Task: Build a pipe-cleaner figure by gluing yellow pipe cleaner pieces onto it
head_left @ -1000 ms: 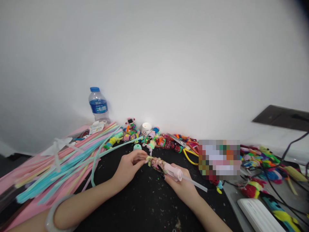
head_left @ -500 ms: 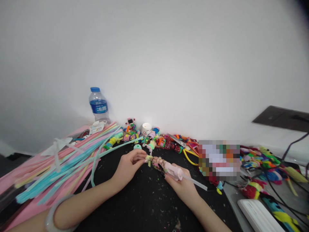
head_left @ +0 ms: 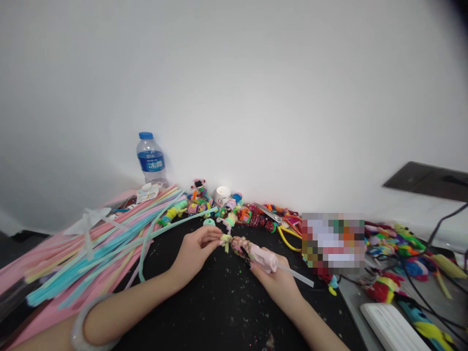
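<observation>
My right hand (head_left: 276, 280) is wrapped round a pale pink hot glue gun (head_left: 263, 259), with a clear glue stick (head_left: 298, 277) poking out of its back end. Bits of coloured fluff cover the gun's front part. Between the fingertips of my left hand (head_left: 199, 246) is a small pale yellow pipe cleaner piece (head_left: 225, 240), pinched right at the gun's nozzle end. Whether the nozzle touches it I cannot tell. Just behind my left fingers sits a mint green round item (head_left: 208, 222).
Bundled pastel pipe cleaners (head_left: 106, 248) spread over the left side. A water bottle (head_left: 151, 161) stands by the wall. Scissors (head_left: 272, 213) with yellow and red handles lie among colourful pipe cleaner figures (head_left: 197, 195). A white cup (head_left: 223, 193), a white power strip (head_left: 391, 326) and cables are around.
Both hands keep almost the same pose, with the glue gun's nozzle end at the yellow piece. The whole view has shifted very slightly.
</observation>
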The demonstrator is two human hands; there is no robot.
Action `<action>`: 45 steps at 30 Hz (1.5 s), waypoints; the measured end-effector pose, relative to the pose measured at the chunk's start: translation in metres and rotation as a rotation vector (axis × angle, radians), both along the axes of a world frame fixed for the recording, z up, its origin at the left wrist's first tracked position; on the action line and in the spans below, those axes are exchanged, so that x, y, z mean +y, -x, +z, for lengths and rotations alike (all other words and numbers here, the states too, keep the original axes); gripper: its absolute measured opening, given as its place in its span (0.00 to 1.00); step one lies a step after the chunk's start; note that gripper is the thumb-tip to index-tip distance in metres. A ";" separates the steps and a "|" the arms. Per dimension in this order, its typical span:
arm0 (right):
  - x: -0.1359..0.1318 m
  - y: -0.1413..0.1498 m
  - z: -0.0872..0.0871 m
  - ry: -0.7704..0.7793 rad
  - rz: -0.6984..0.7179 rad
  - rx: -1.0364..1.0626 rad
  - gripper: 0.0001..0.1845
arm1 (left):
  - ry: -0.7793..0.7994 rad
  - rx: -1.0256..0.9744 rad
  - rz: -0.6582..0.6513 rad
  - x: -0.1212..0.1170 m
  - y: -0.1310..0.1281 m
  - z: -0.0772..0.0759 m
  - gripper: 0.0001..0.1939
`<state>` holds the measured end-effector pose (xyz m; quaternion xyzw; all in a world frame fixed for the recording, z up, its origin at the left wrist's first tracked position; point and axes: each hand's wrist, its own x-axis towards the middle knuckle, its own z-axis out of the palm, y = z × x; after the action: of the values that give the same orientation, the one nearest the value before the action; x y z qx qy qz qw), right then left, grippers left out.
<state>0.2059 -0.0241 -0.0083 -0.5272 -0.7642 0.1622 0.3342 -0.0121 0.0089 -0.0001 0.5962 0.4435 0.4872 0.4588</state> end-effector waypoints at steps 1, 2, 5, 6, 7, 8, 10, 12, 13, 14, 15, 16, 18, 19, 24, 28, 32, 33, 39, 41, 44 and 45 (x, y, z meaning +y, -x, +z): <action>0.000 0.000 0.000 -0.003 0.001 0.000 0.06 | -0.002 0.005 0.004 0.000 0.000 0.000 0.07; 0.000 0.000 0.000 -0.004 0.003 0.001 0.06 | -0.004 0.010 0.009 0.000 0.000 0.000 0.07; 0.000 0.000 0.000 0.011 0.009 0.017 0.06 | -0.009 0.022 0.014 0.000 0.000 0.001 0.07; 0.001 0.001 0.001 0.018 0.009 0.026 0.06 | -0.010 0.023 0.014 0.000 0.000 0.001 0.06; 0.001 0.001 0.001 0.027 0.009 0.034 0.06 | -0.009 0.023 0.013 0.000 0.000 0.001 0.06; 0.001 0.001 0.002 0.035 0.008 0.039 0.06 | -0.008 0.021 0.012 0.000 0.001 0.001 0.06; 0.000 0.002 0.003 0.047 0.001 0.045 0.06 | -0.009 0.016 0.008 0.000 0.001 0.001 0.06; 0.000 0.002 0.003 0.052 -0.008 0.044 0.06 | -0.011 0.019 0.007 0.000 0.001 0.001 0.06; 0.000 0.001 0.003 0.051 -0.010 0.042 0.06 | -0.014 0.025 0.010 0.000 0.001 0.001 0.06; 0.000 0.001 0.002 0.048 -0.011 0.040 0.06 | -0.019 0.032 0.014 0.000 0.001 0.001 0.05; 0.000 0.001 0.002 0.042 -0.011 0.038 0.06 | -0.025 0.037 0.019 0.000 0.001 0.001 0.05; 0.000 0.001 0.002 0.035 -0.009 0.036 0.06 | -0.028 0.041 0.025 0.000 0.001 0.001 0.05; 0.001 0.002 0.002 0.027 -0.003 0.038 0.06 | -0.031 0.037 0.029 0.000 0.001 0.001 0.06; 0.000 0.002 0.002 0.025 0.000 0.040 0.06 | -0.029 0.032 0.026 0.001 0.001 0.000 0.06; -0.001 0.002 0.003 0.056 0.001 0.061 0.06 | -0.017 0.022 0.022 0.001 0.002 0.000 0.06; 0.000 0.002 0.003 0.035 -0.015 0.025 0.05 | -0.014 0.016 0.021 0.001 0.002 0.001 0.06; -0.001 0.003 0.004 0.024 -0.022 -0.021 0.05 | -0.012 0.001 0.028 0.002 0.002 0.000 0.07; -0.001 0.003 0.005 0.038 -0.028 -0.038 0.06 | -0.011 -0.007 0.031 0.003 0.002 -0.001 0.07; -0.002 -0.004 0.013 0.039 -0.139 -0.281 0.09 | 0.005 -0.065 0.050 0.006 0.002 -0.001 0.10; -0.002 -0.005 0.015 0.001 -0.138 -0.387 0.14 | 0.003 -0.069 0.058 0.006 0.003 -0.001 0.11; -0.003 -0.004 0.015 -0.046 -0.170 -0.496 0.20 | -0.003 -0.065 0.064 0.007 0.003 -0.001 0.11; -0.004 -0.003 0.014 -0.048 -0.185 -0.519 0.21 | -0.007 -0.063 0.068 0.007 0.004 -0.001 0.11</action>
<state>0.2086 -0.0279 0.0061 -0.6109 -0.7763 -0.0274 0.1531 -0.0156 0.0158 -0.0016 0.5669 0.4468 0.5227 0.4537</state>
